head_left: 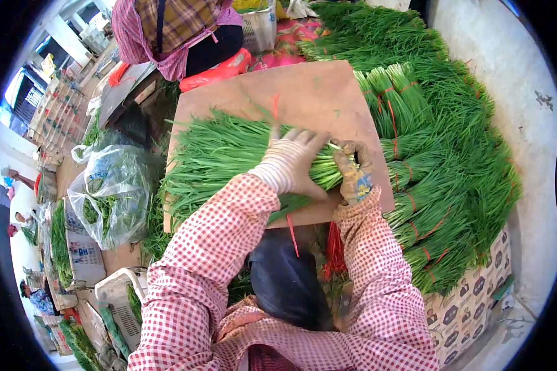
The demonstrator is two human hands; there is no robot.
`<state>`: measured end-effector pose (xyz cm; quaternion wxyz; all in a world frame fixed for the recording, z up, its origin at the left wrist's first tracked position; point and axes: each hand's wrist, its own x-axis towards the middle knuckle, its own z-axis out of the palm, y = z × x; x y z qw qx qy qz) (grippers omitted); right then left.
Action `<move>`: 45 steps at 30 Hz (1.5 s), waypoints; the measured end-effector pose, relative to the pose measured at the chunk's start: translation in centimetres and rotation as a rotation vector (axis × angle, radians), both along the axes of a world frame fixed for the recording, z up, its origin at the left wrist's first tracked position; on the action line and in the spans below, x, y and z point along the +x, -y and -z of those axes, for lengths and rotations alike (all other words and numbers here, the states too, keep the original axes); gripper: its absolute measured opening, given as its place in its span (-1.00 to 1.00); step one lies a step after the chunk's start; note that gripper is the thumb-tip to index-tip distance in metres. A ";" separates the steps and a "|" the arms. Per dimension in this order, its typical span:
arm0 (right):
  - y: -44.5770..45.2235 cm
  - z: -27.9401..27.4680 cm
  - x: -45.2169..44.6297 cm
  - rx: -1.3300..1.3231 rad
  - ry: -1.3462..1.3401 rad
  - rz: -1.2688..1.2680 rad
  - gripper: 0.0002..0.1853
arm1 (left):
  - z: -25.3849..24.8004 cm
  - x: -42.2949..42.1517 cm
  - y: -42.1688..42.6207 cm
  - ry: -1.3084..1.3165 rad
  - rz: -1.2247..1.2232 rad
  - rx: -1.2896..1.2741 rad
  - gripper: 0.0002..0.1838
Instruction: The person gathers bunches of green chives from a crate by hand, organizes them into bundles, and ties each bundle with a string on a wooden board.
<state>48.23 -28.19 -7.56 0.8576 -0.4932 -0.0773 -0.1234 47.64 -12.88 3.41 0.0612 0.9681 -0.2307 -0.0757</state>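
A loose bunch of green chives (210, 154) lies across a brown board (328, 83), leaves to the left and pale stem ends to the right. My left hand (294, 161), in a light glove, spans the bunch from above, fingers over its far side and thumb on its near side. At the stem ends, my right hand (356, 173), in a stained glove, has its fingers closed on the stems. A red tie (275, 106) runs under the bunch, with its other end (293, 235) hanging over the board's near edge.
Several tied chive bundles (408, 161) are piled on the right beside a pale wall (489, 68). A clear plastic bag (114, 191) of greens stands left. Red ties (335, 250) hang below the board. Another person (173, 31) sits beyond it.
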 end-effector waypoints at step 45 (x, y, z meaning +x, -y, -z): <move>0.7 -6.3 5.5 -1.591 0.422 -0.442 0.10 | 9.1 -4.0 -3.6 0.691 -0.018 -0.309 -0.20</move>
